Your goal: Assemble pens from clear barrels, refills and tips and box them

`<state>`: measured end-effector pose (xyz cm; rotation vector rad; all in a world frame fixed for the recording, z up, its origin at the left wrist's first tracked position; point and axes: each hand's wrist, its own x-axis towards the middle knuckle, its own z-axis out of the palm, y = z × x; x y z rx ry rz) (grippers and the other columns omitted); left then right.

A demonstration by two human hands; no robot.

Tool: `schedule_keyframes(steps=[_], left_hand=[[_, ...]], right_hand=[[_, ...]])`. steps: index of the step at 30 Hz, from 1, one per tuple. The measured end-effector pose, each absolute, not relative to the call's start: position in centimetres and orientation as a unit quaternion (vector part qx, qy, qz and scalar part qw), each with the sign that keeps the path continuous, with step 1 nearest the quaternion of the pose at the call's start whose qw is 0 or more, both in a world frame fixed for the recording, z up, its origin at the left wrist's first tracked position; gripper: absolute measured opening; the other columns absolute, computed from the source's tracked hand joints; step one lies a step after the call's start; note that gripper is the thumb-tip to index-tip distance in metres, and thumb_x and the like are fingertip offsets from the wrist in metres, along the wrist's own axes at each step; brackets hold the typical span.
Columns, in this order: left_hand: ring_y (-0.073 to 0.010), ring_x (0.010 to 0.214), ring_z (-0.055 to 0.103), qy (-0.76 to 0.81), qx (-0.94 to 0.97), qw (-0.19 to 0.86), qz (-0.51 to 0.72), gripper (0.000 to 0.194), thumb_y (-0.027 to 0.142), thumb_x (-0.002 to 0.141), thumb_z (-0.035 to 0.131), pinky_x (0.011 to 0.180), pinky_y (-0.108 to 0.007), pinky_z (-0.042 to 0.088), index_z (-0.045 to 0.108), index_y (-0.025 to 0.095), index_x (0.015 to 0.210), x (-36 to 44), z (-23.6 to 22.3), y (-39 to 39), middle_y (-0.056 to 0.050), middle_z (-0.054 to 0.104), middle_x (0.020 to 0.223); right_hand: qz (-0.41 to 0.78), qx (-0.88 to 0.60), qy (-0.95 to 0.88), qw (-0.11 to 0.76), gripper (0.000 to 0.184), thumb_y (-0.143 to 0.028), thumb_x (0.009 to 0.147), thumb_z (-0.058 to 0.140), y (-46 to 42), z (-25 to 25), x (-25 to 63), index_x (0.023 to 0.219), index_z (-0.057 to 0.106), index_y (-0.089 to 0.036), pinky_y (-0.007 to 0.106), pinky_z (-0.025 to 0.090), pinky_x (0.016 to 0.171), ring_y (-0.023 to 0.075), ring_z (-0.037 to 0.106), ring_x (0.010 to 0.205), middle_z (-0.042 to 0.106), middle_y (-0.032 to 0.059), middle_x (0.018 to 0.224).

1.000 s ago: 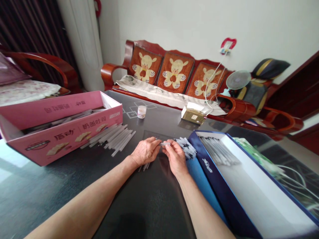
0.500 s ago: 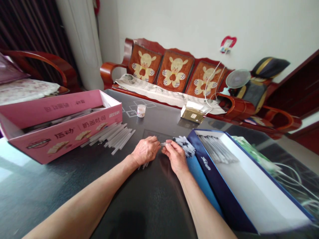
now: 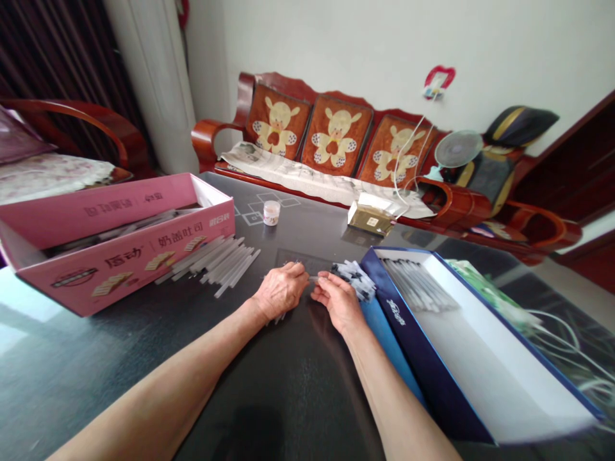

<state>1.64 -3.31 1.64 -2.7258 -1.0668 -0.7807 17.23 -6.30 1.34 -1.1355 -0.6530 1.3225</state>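
My left hand is closed, knuckles up, just above the dark tabletop; ends of thin, pale sticks show beneath it. Close on its right, my right hand pinches a small translucent piece between thumb and forefinger. That piece bridges the gap between both hands, and its left end is hidden by the left fingers. Beside my right hand lies a heap of short whitish pieces with black parts. Left of my left hand, several translucent tubes are spread in a loose pile.
A pink carton holding more long pieces stands at left. At right, a long blue box has a row of dark-tipped tubes at its far end. A small jar and a tissue box stand farther back.
Both hands stay almost in place, the right still pinching the small piece. Left fingers have shifted slightly; the view has moved a little.
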Motion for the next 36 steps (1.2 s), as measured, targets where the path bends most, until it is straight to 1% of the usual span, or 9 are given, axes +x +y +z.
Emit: schedule_keyframes(steps=[7,10,13,17,20,22,25,28,36], left_hand=[[-0.0174,0.077,0.053,-0.346,-0.892,0.08,-0.279,0.027,0.026,0.095,0.041,0.07,-0.029,0.044,0.064,0.017,0.083,1.4,1.7,-2.8,-0.006,0.06,0.083],[-0.0185,0.079,0.054,-0.332,-0.886,0.108,-0.305,0.025,0.027,0.094,0.043,0.074,-0.031,0.045,0.065,0.017,0.089,1.5,1.4,-2.6,-0.008,0.062,0.087],[-0.0189,0.083,0.055,-0.303,-0.882,0.117,-0.341,0.024,0.025,0.094,0.044,0.077,-0.032,0.046,0.065,0.016,0.1,1.6,1.2,-2.7,-0.009,0.063,0.094],[-0.025,0.104,0.054,-0.308,-0.859,0.127,-0.389,0.034,0.022,0.09,0.048,0.09,-0.04,0.044,0.055,0.017,0.123,1.4,1.7,-3.0,-0.013,0.058,0.119],[-0.0309,0.12,0.046,-0.335,-0.828,0.124,-0.431,0.047,0.023,0.087,0.053,0.098,-0.047,0.039,0.046,0.018,0.132,1.1,1.9,-3.0,-0.015,0.048,0.135],[-0.0304,0.123,0.045,-0.353,-0.805,0.109,-0.464,0.051,0.022,0.086,0.052,0.099,-0.046,0.039,0.041,0.017,0.136,1.0,1.7,-2.7,-0.016,0.047,0.136],[-0.0282,0.123,0.046,-0.383,-0.774,0.085,-0.497,0.051,0.019,0.086,0.049,0.1,-0.043,0.039,0.041,0.016,0.136,0.8,1.1,-2.2,-0.016,0.049,0.134],[-0.0257,0.115,0.051,-0.436,-0.731,0.051,-0.522,0.044,0.021,0.085,0.047,0.098,-0.039,0.042,0.049,0.016,0.129,0.6,0.5,-1.5,-0.014,0.055,0.125],[-0.0165,0.079,0.06,-0.548,-0.608,-0.054,-0.572,0.03,0.02,0.083,0.044,0.078,-0.029,0.047,0.063,0.017,0.106,-0.6,0.0,0.2,-0.004,0.065,0.087]], right_hand=[[0.47,-0.511,-0.399,0.599,0.022,-0.031,0.068,0.07,-6.3,0.5,17.0,0.084,0.061,-0.019,0.026,0.053,0.062,0.0112,0.06,0.06,0.061,-0.0047,0.065],[0.307,-0.566,-0.559,0.522,0.013,-0.029,0.073,0.065,-6.5,1.0,17.6,0.08,0.06,-0.019,0.025,0.05,0.06,0.0123,0.058,0.058,0.06,-0.0039,0.063],[0.135,-0.582,-0.688,0.411,0.009,-0.021,0.078,0.061,-7.3,2.7,18.0,0.086,0.064,-0.02,0.026,0.049,0.069,0.0153,0.062,0.069,0.067,0.0016,0.076],[0.011,-0.593,-0.752,0.288,0.013,-0.017,0.083,0.054,-8.7,6.2,18.6,0.088,0.066,-0.02,0.028,0.047,0.074,0.0183,0.063,0.078,0.067,0.0057,0.082],[-0.057,-0.612,-0.727,0.306,0.014,-0.02,0.082,0.055,-9.7,8.8,21.5,0.086,0.069,-0.021,0.027,0.047,0.076,0.018,0.063,0.082,0.066,0.0058,0.087],[-0.104,-0.653,-0.679,0.319,0.015,-0.024,0.081,0.057,-10.1,10.1,24.9,0.085,0.071,-0.02,0.026,0.046,0.075,0.0177,0.062,0.079,0.065,0.0062,0.088],[-0.13,-0.756,-0.593,0.243,0.019,-0.027,0.078,0.059,-10.3,10.6,30.9,0.085,0.073,-0.018,0.028,0.046,0.071,0.0189,0.063,0.074,0.067,0.008,0.083],[-0.082,-0.832,-0.532,0.131,0.025,-0.027,0.08,0.054,-10.0,9.9,35.1,0.088,0.075,-0.016,0.028,0.044,0.07,0.0214,0.066,0.08,0.071,0.0119,0.087],[-0.024,-0.864,-0.502,0.029,0.026,-0.034,0.08,0.051,-8.8,7.1,35.3,0.083,0.074,-0.024,0.028,0.047,0.065,0.023,0.068,0.082,0.074,0.0048,0.084]])
